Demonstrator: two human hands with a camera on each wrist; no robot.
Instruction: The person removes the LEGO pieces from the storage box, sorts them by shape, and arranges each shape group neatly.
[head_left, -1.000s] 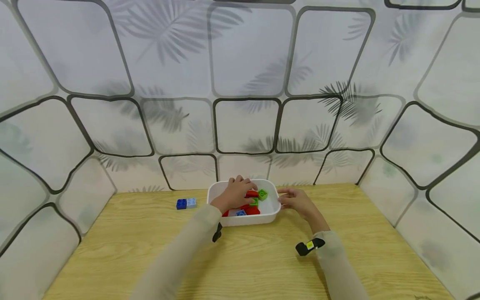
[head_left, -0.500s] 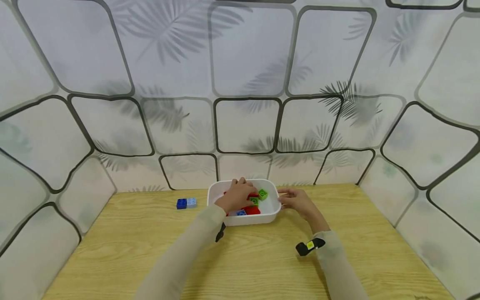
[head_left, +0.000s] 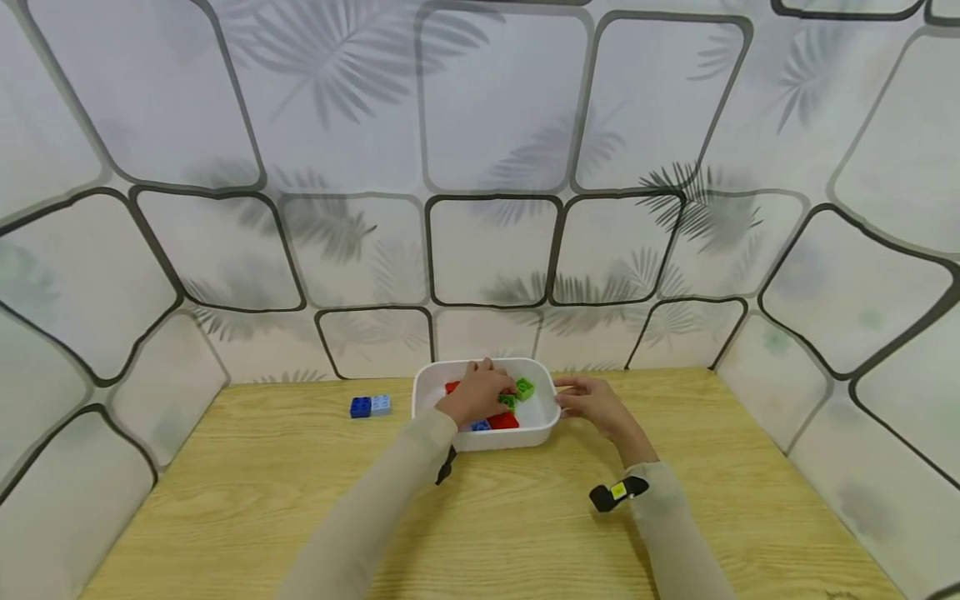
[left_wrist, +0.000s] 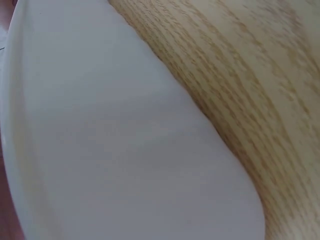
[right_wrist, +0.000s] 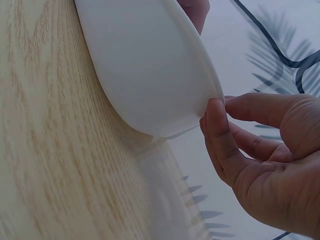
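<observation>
A white plastic box (head_left: 502, 440) holding toy building bricks stands on the wooden table. My left hand (head_left: 477, 393) reaches down into it, fingers bent among the bricks; its fingertips are hidden, so I cannot tell whether it grips one. Beside that hand show a green brick (head_left: 524, 388), a second green brick (head_left: 507, 403), red bricks (head_left: 504, 420) and a blue brick (head_left: 480, 425). At the box's right end, my right hand (head_left: 596, 406) pinches the rim between thumb and fingers, seen close up in the right wrist view. The left wrist view is filled mostly by the box's outer wall (left_wrist: 125, 130).
Left of the box, a dark blue brick (head_left: 361, 407) and a light blue brick (head_left: 381, 405) lie side by side on the table (head_left: 247, 467). A patterned cloth wall (head_left: 495, 250) rises right behind the box and along both sides.
My left hand has shifted slightly right within the box, uncovering red bricks at its left. The right hand stays at the rim, and the two blue bricks lie where they were.
</observation>
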